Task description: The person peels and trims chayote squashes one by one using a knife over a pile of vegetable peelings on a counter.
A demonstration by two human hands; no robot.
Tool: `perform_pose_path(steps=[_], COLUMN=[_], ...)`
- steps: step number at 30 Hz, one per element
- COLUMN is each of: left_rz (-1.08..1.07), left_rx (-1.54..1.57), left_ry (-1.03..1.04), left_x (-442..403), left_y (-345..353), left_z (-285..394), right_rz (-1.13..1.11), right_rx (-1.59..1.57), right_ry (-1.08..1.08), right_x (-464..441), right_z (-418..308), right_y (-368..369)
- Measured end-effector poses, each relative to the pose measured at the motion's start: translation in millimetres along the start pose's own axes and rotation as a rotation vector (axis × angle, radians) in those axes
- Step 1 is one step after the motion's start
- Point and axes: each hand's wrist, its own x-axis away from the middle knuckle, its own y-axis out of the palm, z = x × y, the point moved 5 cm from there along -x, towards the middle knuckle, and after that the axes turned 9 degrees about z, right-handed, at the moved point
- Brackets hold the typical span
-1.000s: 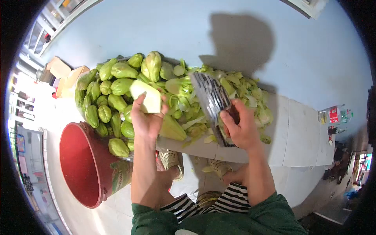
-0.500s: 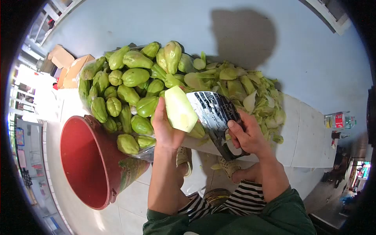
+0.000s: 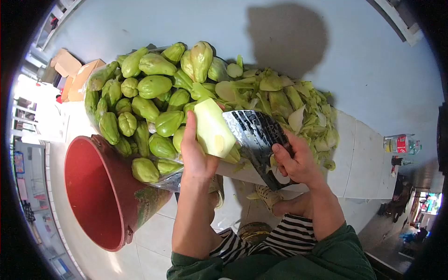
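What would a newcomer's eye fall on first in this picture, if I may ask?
Probably the broad dark blade in the person's right grip, close beside the pale peeled vegetable in the left grip, at the centre of the view. Beyond them, a heap of green vegetables spreads to the left, with a pile of peelings to its right. The large red bucket stands out at lower left.

We are viewing the left hand (image 3: 199,157) with most fingers passing behind the peeled chayote (image 3: 211,126). The right hand (image 3: 302,162) is covering part of the handle of the black blade (image 3: 257,134). We are finding the blade's lettering and the print on the bottle (image 3: 402,144) too small to read. The lower edge is cutting off the green garment (image 3: 322,257).
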Motion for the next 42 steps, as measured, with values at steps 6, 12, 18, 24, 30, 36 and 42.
perform_pose_path(steps=[6,12,18,24,30,36,42], left_rz=[-0.025,0.161,0.095,0.055,0.088,0.073,0.074], left_rx=[0.082,0.024,0.053,0.016,-0.129,0.02,0.045], left_ry=[-0.027,-0.017,-0.019,-0.056,-0.08,-0.071,-0.136], left_x=[-2.4,0.6,1.4,1.8,3.5,5.8,1.9], left_y=[2.8,6.7,14.5,15.8,15.4,21.2,18.2], left_z=[-8.8,-23.6,-33.8,-39.4,-46.6,-48.5,-47.8], right_rz=[0.026,0.022,0.035,0.038,0.038,0.073,0.079], right_rx=[0.07,-0.05,-0.214,-0.267,-0.275,-0.291,-0.324], right_ry=[-0.097,0.039,0.135,0.104,0.059,0.081,0.094], right_x=[-3.4,-3.0,-2.8,-1.9,-3.9,-5.7,-6.2], right_z=[5.9,1.8,-1.9,-8.3,0.0,-4.4,0.6], right_y=[-4.7,-3.2,3.5,5.0,6.4,8.4,8.5])
